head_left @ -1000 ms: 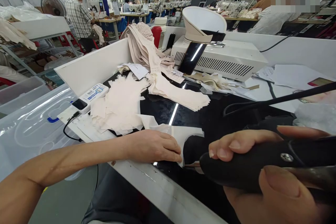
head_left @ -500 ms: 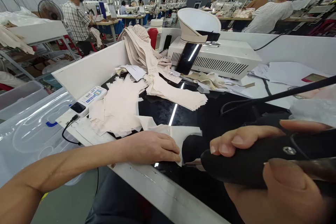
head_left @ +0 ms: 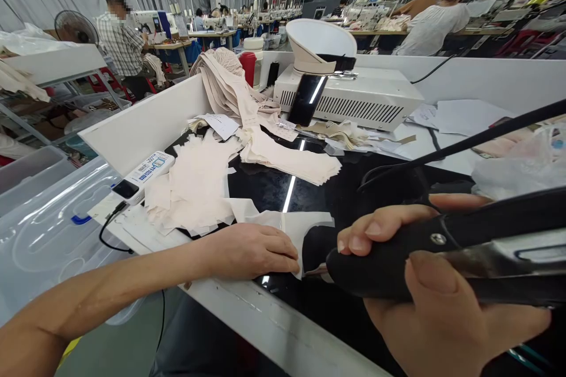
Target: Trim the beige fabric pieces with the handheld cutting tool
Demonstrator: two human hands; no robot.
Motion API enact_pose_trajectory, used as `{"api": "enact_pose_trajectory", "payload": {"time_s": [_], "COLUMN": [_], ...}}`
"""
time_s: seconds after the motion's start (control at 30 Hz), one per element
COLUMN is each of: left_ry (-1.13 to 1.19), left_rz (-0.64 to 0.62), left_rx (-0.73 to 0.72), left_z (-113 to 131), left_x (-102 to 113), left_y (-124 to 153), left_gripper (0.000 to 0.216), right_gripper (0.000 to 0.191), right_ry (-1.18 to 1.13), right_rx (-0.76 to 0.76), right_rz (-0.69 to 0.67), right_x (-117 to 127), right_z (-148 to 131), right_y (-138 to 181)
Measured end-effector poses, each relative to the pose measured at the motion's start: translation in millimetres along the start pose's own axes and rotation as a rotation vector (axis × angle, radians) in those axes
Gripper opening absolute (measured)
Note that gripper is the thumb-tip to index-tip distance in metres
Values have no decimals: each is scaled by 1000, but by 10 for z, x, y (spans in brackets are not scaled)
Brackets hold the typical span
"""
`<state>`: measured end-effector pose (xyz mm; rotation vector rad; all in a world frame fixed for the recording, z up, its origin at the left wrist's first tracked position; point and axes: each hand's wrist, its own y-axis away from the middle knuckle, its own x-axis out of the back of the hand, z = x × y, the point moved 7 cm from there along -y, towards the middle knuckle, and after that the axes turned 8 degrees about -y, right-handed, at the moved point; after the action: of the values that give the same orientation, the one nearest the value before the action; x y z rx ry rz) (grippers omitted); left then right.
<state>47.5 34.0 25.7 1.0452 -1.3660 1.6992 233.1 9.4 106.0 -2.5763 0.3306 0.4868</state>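
Thin white fabric lies in a curved piece (head_left: 309, 221) on the glossy black tabletop (head_left: 265, 188). My left hand (head_left: 254, 250) rests over its near end, fingers together and pressed on the edge. My right hand (head_left: 442, 306) is wrapped round a black hand-held tool (head_left: 375, 274) with a metal lever along its side. The tool's narrow metal tip (head_left: 319, 271) points left, close to the fabric edge by my left fingertips. Whether the tip touches the fabric, I cannot tell. Left of the piece, pale fabric cutouts (head_left: 190, 179) are heaped; another stack of strips (head_left: 292, 160) lies behind.
A white vented box (head_left: 349, 100) stands at the back, with a cream visor (head_left: 321, 41) on top and a phone (head_left: 307, 97) leaning on it. A thick black cable (head_left: 464, 144) crosses at right. A white power bank (head_left: 144, 177) sits left. People work at sewing machines beyond.
The view has shifted slightly, so most things sit further left. My right hand has turned the tool a little, showing more of its metal lever. My left hand stays on the fabric.
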Motion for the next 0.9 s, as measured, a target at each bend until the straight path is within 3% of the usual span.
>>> {"api": "enact_pose_trajectory", "payload": {"time_s": [0.17, 0.67, 0.9], "left_ry": [-6, -1, -15], "left_rz": [31, 19, 3], "left_rx": [-25, -6, -9], "left_z": [8, -3, -1], "left_x": [16, 0, 0], "left_y": [13, 14, 11], "left_gripper": [33, 36, 37], "right_gripper": [43, 40, 44], "right_ry": [-38, -10, -38], "right_rx": [-50, 4, -12], "right_rz": [-8, -39, 7], "right_x": [33, -3, -45], "right_z": [11, 61, 44], "right_y": [10, 39, -1]}}
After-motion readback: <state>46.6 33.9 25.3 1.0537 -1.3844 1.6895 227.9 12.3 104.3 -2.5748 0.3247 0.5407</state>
